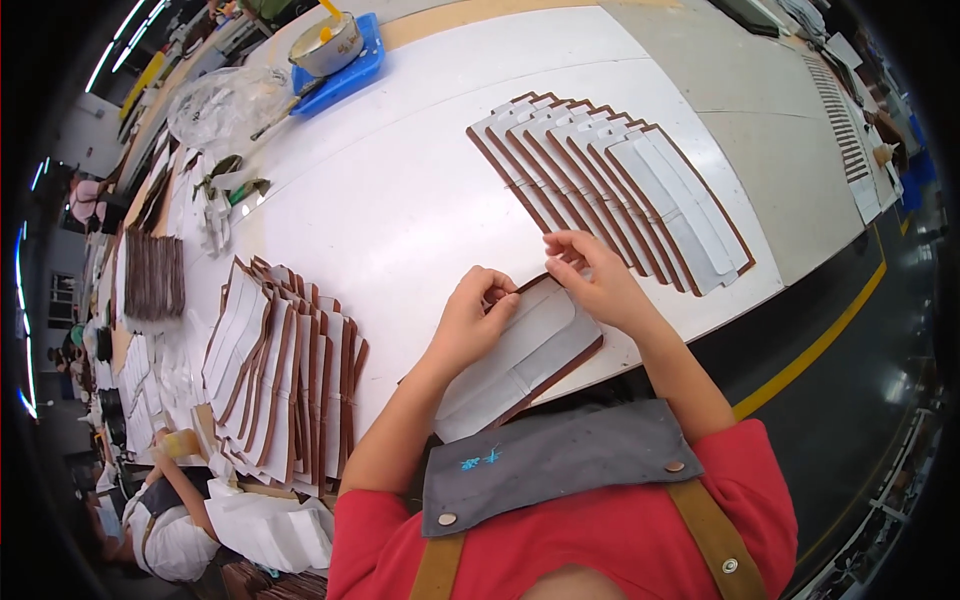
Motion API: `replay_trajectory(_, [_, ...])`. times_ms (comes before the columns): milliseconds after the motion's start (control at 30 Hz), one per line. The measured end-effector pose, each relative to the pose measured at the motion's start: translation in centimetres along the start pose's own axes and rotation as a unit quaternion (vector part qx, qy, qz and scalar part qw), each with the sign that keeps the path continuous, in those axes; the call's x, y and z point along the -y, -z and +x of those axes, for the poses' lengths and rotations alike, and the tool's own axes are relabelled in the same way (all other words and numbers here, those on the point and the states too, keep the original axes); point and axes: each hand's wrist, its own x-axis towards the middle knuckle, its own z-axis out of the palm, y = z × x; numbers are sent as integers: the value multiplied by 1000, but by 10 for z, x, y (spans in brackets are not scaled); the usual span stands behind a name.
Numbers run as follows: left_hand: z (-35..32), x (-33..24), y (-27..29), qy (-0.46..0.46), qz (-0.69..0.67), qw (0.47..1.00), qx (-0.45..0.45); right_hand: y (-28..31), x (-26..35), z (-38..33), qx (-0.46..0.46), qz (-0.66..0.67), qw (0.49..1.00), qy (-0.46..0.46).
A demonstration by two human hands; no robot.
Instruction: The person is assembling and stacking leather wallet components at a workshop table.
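A flat whitish-grey panel with brown edging (520, 375) lies tilted at the table's near edge, in front of my body. My left hand (478, 315) pinches its far edge, fingers curled in. At the far right corner of the same panel, my right hand (598, 280) is closed, thumb and fingertips together at the brown rim. Just beyond that hand, similar panels (670, 190) lie in an overlapping, staggered row. To the left stands a thick fanned pile of brown-edged panels (290, 370).
A blue tray (370, 60) holds a round pot (327, 45) at the far left, near a crumpled clear plastic bag (230, 105). Another dark stack (154, 275) sits farther left. At lower left a co-worker in white (175, 530) works. The table's right edge borders a dark floor with a yellow line (820, 340).
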Motion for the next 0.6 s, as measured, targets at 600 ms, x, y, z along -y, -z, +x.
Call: replay_trajectory(600, [-58, -7, 36, 43, -88, 983, -157, -8, 10, -2, -44, 146, 987, 44])
